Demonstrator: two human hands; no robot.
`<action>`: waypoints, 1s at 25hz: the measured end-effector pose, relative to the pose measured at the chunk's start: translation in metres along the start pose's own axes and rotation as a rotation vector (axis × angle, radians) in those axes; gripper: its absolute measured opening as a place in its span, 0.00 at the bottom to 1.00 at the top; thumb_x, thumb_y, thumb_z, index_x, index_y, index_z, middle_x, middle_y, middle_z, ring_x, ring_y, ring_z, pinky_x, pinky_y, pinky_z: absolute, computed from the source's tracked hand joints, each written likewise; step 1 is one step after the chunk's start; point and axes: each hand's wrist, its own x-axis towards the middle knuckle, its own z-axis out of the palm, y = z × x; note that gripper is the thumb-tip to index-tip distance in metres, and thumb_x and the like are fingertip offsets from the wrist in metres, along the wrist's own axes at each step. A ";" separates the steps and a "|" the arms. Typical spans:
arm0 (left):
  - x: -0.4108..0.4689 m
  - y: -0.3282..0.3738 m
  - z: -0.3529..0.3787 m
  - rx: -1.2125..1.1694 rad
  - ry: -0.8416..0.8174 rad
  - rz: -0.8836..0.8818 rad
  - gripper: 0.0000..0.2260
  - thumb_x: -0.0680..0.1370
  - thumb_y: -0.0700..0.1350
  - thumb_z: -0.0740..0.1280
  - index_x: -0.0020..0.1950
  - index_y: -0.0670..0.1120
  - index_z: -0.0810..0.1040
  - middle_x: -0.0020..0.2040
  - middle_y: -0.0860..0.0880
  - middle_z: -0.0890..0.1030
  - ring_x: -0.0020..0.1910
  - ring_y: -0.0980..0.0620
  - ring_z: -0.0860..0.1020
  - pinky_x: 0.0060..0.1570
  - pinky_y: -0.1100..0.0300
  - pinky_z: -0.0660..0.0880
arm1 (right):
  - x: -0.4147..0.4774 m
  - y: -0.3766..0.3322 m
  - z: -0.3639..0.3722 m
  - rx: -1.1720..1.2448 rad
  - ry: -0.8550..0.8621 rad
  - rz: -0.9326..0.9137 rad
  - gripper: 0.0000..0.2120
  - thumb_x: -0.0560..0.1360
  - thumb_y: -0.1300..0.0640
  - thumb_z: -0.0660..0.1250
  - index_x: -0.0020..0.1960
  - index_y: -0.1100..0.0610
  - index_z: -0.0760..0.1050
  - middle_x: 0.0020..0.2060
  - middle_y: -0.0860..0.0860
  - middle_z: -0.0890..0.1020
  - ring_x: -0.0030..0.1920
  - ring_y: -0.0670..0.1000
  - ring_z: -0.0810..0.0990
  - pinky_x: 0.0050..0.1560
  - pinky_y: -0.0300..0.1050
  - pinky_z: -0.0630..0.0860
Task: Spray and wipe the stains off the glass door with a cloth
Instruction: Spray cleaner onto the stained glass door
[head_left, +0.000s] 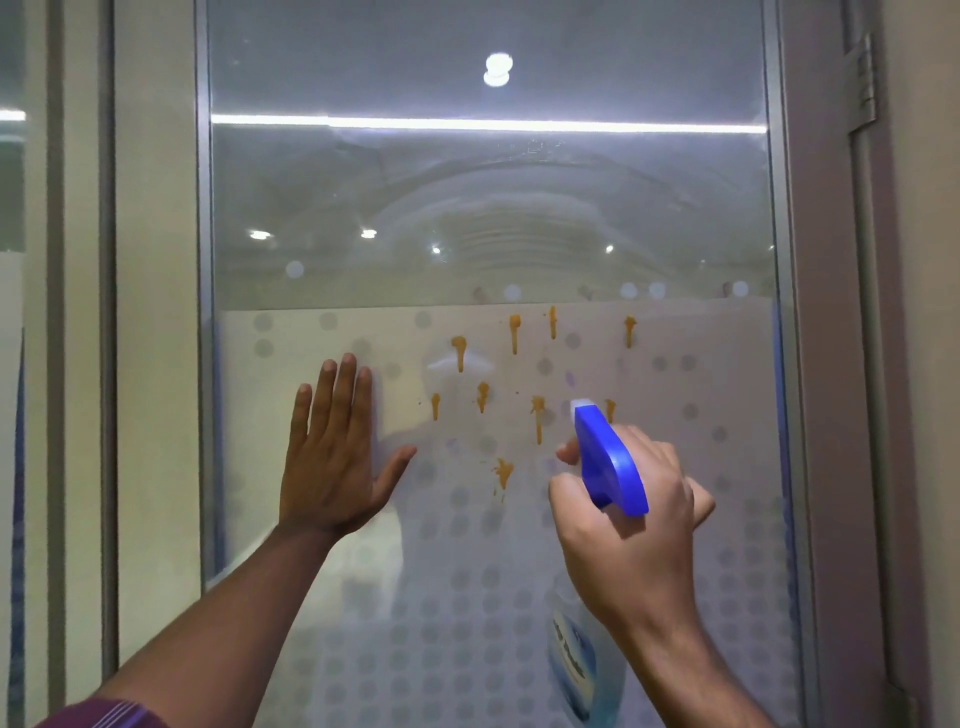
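At the centre of the frame, we are aiming the spray bottle at the stains on the glass door.

We are pressing our left hand flat, fingers spread, against the frosted lower pane left of centre, and our right hand is wrapping the blue trigger head, nozzle pointing at the orange drips just beyond it. We judge this the spraying step; no drip looks wiped. No cloth is showing anywhere in view, so next we are needing to wet every drip, then fetch one.
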 end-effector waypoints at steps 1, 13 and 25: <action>0.000 0.000 0.000 0.000 0.000 -0.001 0.43 0.83 0.67 0.54 0.88 0.40 0.48 0.90 0.40 0.47 0.89 0.39 0.47 0.86 0.35 0.52 | -0.001 0.002 -0.003 0.003 0.017 -0.002 0.02 0.66 0.55 0.62 0.35 0.51 0.73 0.34 0.44 0.80 0.46 0.45 0.77 0.55 0.42 0.61; -0.001 0.003 -0.001 -0.008 0.018 -0.005 0.43 0.84 0.67 0.54 0.88 0.39 0.49 0.90 0.40 0.49 0.89 0.38 0.49 0.87 0.36 0.51 | -0.015 0.024 -0.026 -0.016 0.088 -0.021 0.07 0.64 0.58 0.62 0.36 0.47 0.75 0.36 0.41 0.81 0.48 0.45 0.77 0.54 0.46 0.62; -0.001 0.001 0.001 -0.026 0.008 0.002 0.43 0.84 0.67 0.54 0.88 0.40 0.48 0.90 0.40 0.48 0.89 0.39 0.48 0.86 0.35 0.51 | -0.038 0.028 -0.021 -0.053 0.072 0.002 0.06 0.65 0.53 0.58 0.36 0.45 0.74 0.37 0.42 0.81 0.45 0.45 0.78 0.54 0.48 0.63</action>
